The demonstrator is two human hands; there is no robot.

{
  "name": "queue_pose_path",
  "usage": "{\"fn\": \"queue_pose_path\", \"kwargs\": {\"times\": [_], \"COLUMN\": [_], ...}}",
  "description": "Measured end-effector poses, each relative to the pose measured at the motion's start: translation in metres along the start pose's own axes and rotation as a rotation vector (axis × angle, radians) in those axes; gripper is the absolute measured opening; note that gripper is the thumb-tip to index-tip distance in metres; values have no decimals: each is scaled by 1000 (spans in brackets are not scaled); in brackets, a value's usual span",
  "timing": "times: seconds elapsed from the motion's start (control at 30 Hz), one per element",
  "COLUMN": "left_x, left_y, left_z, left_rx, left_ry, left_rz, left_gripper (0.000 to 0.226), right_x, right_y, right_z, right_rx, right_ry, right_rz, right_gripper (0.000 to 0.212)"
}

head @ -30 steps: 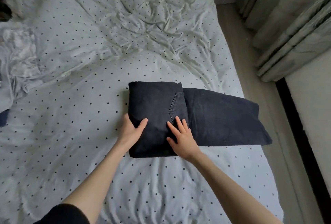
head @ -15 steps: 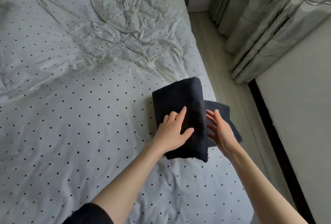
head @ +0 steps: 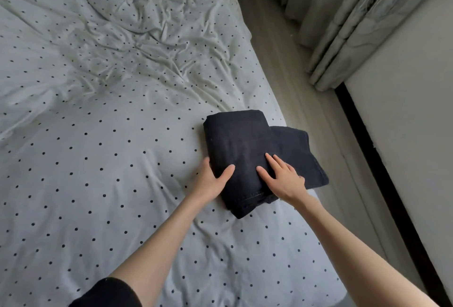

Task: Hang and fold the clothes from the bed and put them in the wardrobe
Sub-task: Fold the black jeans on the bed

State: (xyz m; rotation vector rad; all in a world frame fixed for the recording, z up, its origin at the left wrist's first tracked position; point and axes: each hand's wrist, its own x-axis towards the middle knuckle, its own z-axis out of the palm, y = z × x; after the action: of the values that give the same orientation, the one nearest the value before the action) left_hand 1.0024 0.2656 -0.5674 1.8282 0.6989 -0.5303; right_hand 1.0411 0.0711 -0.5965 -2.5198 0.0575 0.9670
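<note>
My left hand point(head: 212, 180) cups the near-left edge of the folded dark jeans point(head: 247, 149), thumb on top; my right hand point(head: 282, 179) presses flat, fingers straight. Since a second ago the long leg section got folded in. Bundle compact near the bed point(head: 98, 159) edge, wardrobe-ready.
</note>
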Motion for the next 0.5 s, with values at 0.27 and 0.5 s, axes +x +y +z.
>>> {"fn": "queue_pose_path", "kwargs": {"times": [0.27, 0.5], "left_x": [4, -11], "left_y": [27, 48], "left_z": [20, -39], "left_rx": [-183, -206], "left_ry": [142, 183], "left_rz": [-110, -59], "left_gripper": [67, 49], "right_x": [-9, -45], "right_y": [-7, -55], "right_z": [-4, -4], "right_rx": [53, 249], "right_ry": [-3, -27], "right_rz": [-16, -141], "right_gripper": [62, 56]}}
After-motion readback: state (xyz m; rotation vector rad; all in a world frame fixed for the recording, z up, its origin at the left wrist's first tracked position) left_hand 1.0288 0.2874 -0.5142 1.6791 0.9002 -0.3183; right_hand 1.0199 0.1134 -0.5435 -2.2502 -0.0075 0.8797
